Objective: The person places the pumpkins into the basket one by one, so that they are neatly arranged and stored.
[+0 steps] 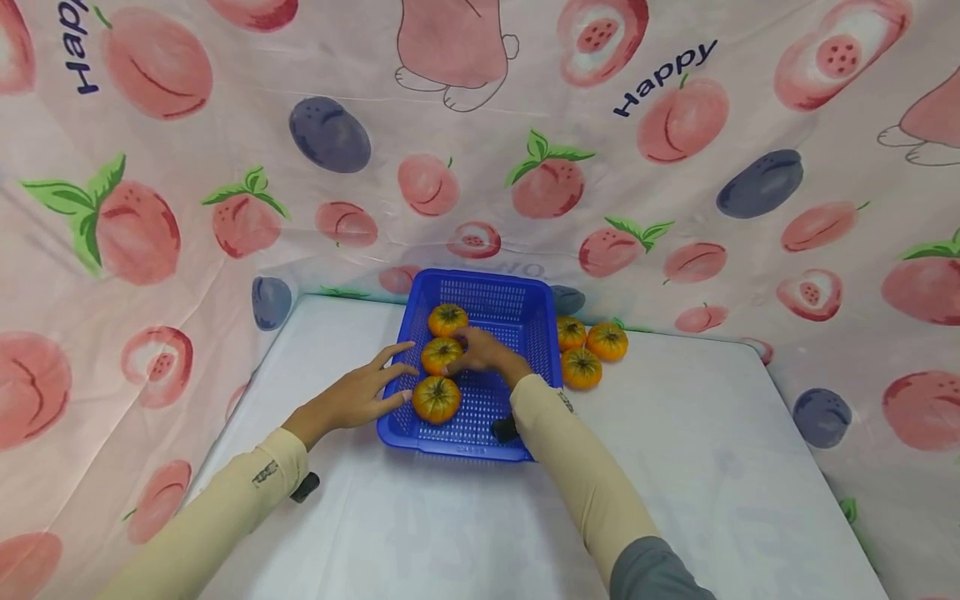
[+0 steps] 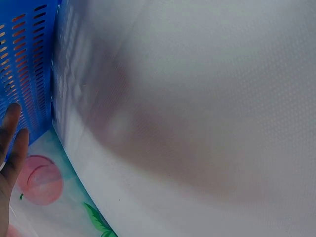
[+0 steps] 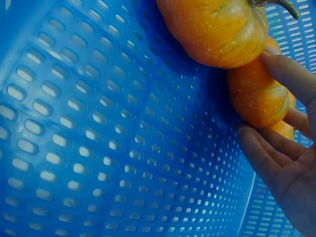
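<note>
Three small orange pumpkins stand in a row along the left side of a blue plastic basket (image 1: 472,451). My right hand (image 1: 486,352) reaches inside and grips the middle pumpkin (image 1: 437,357), thumb on one side and fingers on the other, as the right wrist view also shows. The back pumpkin (image 1: 447,317) and the front pumpkin (image 1: 436,402) sit close beside it. At the basket's left rim, my left hand (image 1: 356,398) has its fingers spread and holds nothing. In the left wrist view, its fingers (image 2: 15,148) show in front of the basket's perforated wall (image 2: 29,64).
Outside the basket's right wall, three more pumpkins (image 1: 582,369) cluster on the white tabletop (image 1: 705,450). A fruit-print cloth (image 1: 465,183) hangs behind and along both sides of the table. Small black devices (image 1: 506,429) are at both wrists.
</note>
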`<state>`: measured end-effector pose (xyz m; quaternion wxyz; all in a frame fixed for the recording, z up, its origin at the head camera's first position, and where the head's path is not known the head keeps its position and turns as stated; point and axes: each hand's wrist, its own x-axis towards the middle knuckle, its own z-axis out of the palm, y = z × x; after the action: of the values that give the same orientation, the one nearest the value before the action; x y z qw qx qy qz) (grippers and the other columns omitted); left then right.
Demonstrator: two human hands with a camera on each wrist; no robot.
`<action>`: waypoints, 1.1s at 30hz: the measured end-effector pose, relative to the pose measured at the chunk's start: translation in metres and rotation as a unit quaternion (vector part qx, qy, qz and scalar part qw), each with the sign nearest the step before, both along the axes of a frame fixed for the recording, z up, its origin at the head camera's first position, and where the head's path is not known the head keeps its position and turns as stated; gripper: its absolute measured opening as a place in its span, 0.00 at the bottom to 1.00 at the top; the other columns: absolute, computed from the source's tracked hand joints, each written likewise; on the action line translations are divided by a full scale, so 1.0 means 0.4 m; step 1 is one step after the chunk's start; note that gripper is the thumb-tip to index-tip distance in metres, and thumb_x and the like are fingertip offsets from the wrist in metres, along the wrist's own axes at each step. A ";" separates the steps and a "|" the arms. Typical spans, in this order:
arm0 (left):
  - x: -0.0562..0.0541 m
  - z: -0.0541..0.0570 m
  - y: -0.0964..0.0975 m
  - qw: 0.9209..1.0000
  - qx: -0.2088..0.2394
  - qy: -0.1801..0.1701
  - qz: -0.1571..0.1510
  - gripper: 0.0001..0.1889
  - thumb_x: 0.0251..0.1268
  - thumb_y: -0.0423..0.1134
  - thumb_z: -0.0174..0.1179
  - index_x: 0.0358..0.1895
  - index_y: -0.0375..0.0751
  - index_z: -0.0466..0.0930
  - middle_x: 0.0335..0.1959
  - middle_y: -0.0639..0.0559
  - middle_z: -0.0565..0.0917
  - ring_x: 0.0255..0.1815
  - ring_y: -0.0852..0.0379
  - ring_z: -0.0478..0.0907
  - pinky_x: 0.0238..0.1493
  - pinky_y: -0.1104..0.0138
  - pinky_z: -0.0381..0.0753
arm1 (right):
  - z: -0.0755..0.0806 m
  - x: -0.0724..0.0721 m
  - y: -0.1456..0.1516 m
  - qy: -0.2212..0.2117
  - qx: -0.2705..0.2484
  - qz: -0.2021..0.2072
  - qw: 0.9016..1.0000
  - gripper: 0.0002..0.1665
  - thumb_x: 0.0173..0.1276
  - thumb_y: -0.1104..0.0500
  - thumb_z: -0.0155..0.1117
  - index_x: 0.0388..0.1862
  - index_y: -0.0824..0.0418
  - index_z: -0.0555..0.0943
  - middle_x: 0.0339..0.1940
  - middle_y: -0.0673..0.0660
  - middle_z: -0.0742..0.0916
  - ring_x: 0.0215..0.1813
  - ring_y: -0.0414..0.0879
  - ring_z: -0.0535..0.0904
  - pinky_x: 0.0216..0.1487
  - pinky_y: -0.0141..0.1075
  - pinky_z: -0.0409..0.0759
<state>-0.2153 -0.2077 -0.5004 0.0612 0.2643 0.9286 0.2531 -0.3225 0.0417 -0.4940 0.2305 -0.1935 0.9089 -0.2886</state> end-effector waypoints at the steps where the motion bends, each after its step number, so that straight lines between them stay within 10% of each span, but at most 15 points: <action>1: 0.000 0.000 0.001 1.000 0.000 0.001 -0.001 0.24 0.75 0.55 0.52 0.67 0.49 0.75 0.82 0.50 0.50 0.69 0.36 0.73 0.64 0.40 0.75 | 0.002 0.002 0.000 -0.003 0.002 -0.002 1.000 0.46 0.61 0.47 0.76 0.74 0.59 0.68 0.69 0.62 0.78 0.69 0.57 0.74 0.73 0.52 0.70; 18: 0.004 0.003 -0.001 1.000 0.002 0.001 -0.003 0.26 0.75 0.57 0.51 0.67 0.49 0.74 0.82 0.51 0.50 0.67 0.37 0.74 0.64 0.40 0.75 | 0.044 0.002 0.027 -0.003 0.007 0.032 0.999 0.49 0.61 0.48 0.76 0.77 0.60 0.64 0.69 0.65 0.77 0.71 0.60 0.71 0.72 0.51 0.71; 33: 0.007 0.007 0.008 1.000 -0.005 0.002 0.000 0.26 0.75 0.58 0.51 0.67 0.48 0.74 0.82 0.49 0.50 0.69 0.34 0.72 0.63 0.39 0.75 | 0.193 0.021 0.167 0.096 -0.055 0.021 0.994 0.41 0.65 0.48 0.73 0.74 0.57 0.68 0.69 0.63 0.78 0.65 0.60 0.79 0.62 0.51 0.80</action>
<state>-0.2124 -0.2046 -0.4977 0.0602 0.2647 0.9299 0.2481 -0.3141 0.1083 -0.4167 0.1373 -0.2513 0.9055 -0.3132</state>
